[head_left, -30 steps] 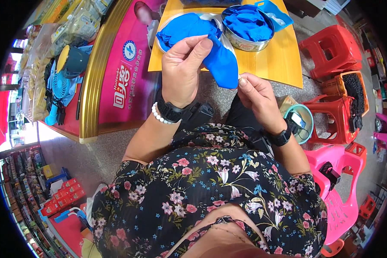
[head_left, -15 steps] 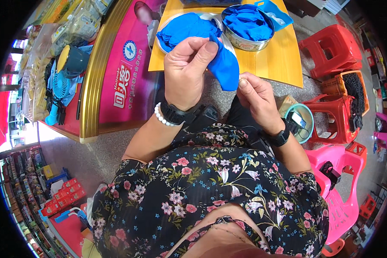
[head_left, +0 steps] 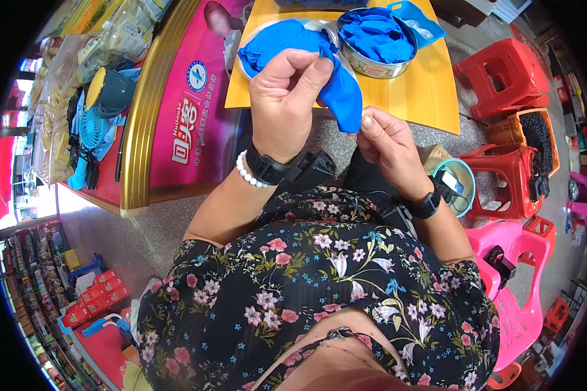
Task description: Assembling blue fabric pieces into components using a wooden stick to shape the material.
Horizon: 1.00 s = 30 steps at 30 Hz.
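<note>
A small piece of bright blue cloth [head_left: 343,98] hangs between my two hands, above the near edge of a yellow table [head_left: 414,101]. My left hand [head_left: 282,98] pinches its upper end between thumb and forefinger. At the lower right tip, the thumb and forefinger of my right hand [head_left: 391,148] are closed on the cloth's edge. Behind my left hand, a white dish [head_left: 319,26] holds a heap of similar blue cloth pieces [head_left: 279,40], partly covered by the hand. To its right stands a round tin [head_left: 379,69] filled with more blue pieces.
A light blue basket [head_left: 429,29] adjoins the tin. Left of the table runs a pink counter [head_left: 176,117] with gold trim. On the right are red stools [head_left: 502,72], a pink plastic chair [head_left: 518,313] and a turquoise bin [head_left: 462,186].
The cloth's lower end has risen slightly and narrowed toward my right fingertips. My right hand has shifted a little to the left, while the left keeps its pinch.
</note>
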Tool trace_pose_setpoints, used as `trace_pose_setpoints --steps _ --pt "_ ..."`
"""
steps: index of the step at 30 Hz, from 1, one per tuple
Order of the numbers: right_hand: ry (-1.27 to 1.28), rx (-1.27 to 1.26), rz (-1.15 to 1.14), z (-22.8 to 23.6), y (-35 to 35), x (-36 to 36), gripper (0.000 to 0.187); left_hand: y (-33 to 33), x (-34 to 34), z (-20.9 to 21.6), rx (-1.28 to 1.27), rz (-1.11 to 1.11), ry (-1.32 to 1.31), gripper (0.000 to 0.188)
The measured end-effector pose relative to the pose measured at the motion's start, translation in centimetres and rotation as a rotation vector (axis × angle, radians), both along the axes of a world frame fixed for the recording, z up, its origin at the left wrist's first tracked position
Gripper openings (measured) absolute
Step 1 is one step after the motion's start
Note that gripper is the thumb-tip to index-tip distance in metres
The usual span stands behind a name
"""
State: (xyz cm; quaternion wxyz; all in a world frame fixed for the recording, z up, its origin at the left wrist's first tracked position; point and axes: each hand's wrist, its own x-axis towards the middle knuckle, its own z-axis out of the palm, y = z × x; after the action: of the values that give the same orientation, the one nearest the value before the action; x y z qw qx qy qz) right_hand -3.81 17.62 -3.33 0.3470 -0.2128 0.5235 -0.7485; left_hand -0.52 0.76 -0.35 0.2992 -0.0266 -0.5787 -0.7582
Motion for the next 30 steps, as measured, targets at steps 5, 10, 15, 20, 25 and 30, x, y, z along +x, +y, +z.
trace_pose_setpoints --steps 5,10,15,20,25,30 --pt "0.097 0.012 0.027 0.3 -0.2 -0.5 0.027 -0.4 0.5 -0.5 0.031 0.037 -0.042 0.009" --pt "0.104 0.062 0.065 0.2 0.0 -0.6 0.027 -0.8 0.8 0.5 0.173 -0.006 -0.031 0.017" --pt "0.121 0.083 0.052 0.0 0.3 -0.3 0.027 -1.0 0.3 0.3 0.226 0.022 -0.017 0.016" --pt "0.035 0.039 0.101 0.2 0.8 -0.3 0.026 -0.4 0.9 0.3 0.286 -0.066 -0.046 0.014" --pt "0.045 -0.014 0.036 0.4 0.1 0.6 0.026 0.1 1.3 0.3 0.079 -0.025 0.0 0.011" --pt "0.096 -0.024 0.005 0.4 0.1 0.0 0.026 0.1 0.9 0.4 0.077 0.016 -0.041 0.011"
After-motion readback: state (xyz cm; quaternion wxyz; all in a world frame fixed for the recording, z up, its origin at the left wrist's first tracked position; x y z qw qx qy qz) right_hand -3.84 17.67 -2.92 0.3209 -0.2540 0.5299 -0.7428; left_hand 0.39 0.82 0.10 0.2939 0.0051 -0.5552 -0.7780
